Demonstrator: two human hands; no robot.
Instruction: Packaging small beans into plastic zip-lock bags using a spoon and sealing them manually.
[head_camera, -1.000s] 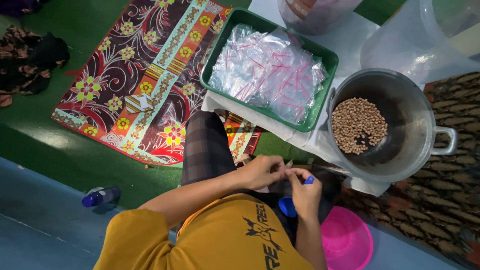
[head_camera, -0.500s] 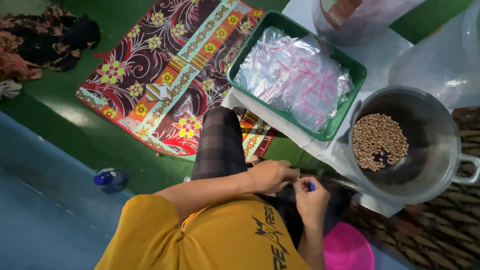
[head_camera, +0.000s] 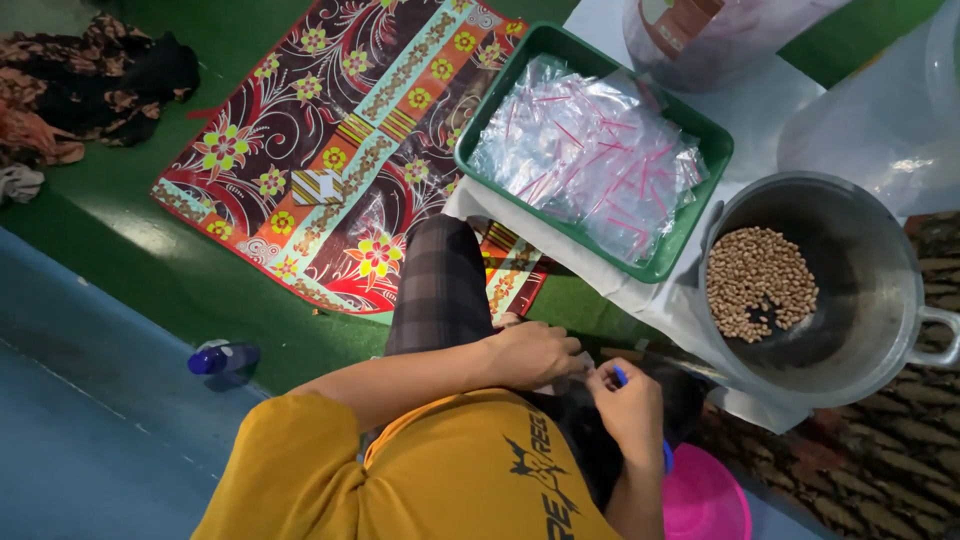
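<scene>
Nearly upright blue scoop (head_camera: 622, 377), handle upward

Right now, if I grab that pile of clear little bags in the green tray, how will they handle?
The clear bags look thin and crinkled, so probably floppy and very light. Their glossy film suggests they would slide over each other, and a handful may spill. The green tray has raised walls, so pushing it would likely keep them together.

A dull grey metal pot (head_camera: 850, 290), a glossy green plastic tray (head_camera: 690, 235) of shiny clear plastic bags (head_camera: 590, 150), and a smooth patterned mat (head_camera: 330, 150) on matt green floor (head_camera: 120, 260).
</scene>
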